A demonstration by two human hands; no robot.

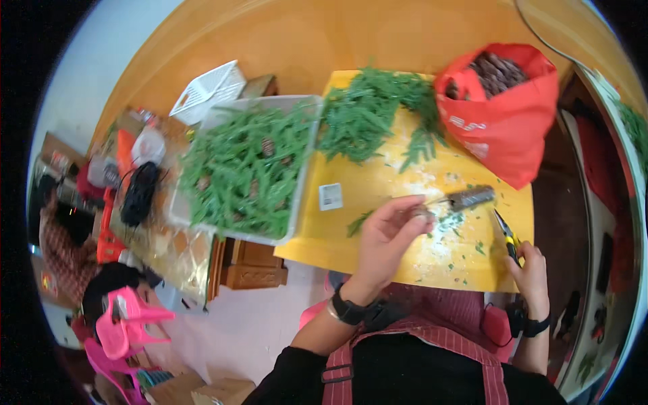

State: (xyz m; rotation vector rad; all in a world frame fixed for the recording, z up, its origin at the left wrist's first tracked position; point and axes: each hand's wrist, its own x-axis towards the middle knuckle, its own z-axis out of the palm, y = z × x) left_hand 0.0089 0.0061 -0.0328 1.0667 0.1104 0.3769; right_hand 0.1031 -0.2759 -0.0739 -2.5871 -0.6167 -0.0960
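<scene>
My left hand is above the yellow board, thumb and fingers pinched together. A small brownish thing shows between the fingertips, too covered to name. Just beyond the fingertips lies a dark, shiny cylindrical bundle, with thin wire-like strands at its left end. At the board's right edge, my right hand is closed around the handles of a pair of pliers with yellow and black grips. The pliers' dark jaws point away from me, up and to the left.
Green fern-like sprigs lie at the board's back. A red bag of pine cones stands back right. Left is a white tub of greenery and pine cones, near a white basket. Pink chairs and a person are far left.
</scene>
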